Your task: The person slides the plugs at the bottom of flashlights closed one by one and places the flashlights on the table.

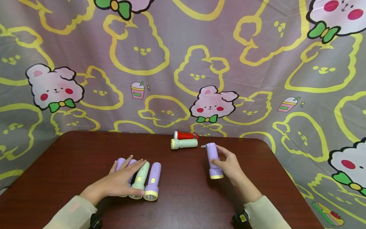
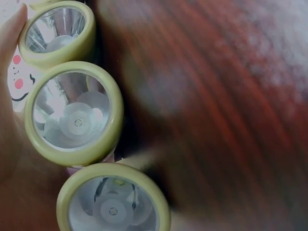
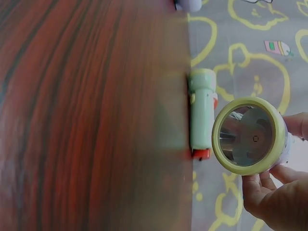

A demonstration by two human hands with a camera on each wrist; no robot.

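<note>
My left hand [image 1: 121, 182] lies with fingers spread over a row of flashlights at the left of the table. Beneath or beside it are a pale green flashlight [image 1: 143, 171], a purple flashlight [image 1: 154, 176] at the row's right end, and more purple ones [image 1: 121, 161] partly hidden by the fingers. The left wrist view shows their yellow-rimmed lenses [image 2: 74, 113] side by side. My right hand [image 1: 232, 165] grips another purple flashlight [image 1: 212, 154] above the table's right side, its yellow lens end facing down toward me. That lens [image 3: 248, 135] appears close up in the right wrist view.
At the table's back edge a pale green flashlight [image 1: 187, 143] lies in front of a red flashlight [image 1: 186, 135] with a white end. The dark wooden table [image 1: 183, 197] meets a patterned cloth [image 1: 160, 79] hanging behind it.
</note>
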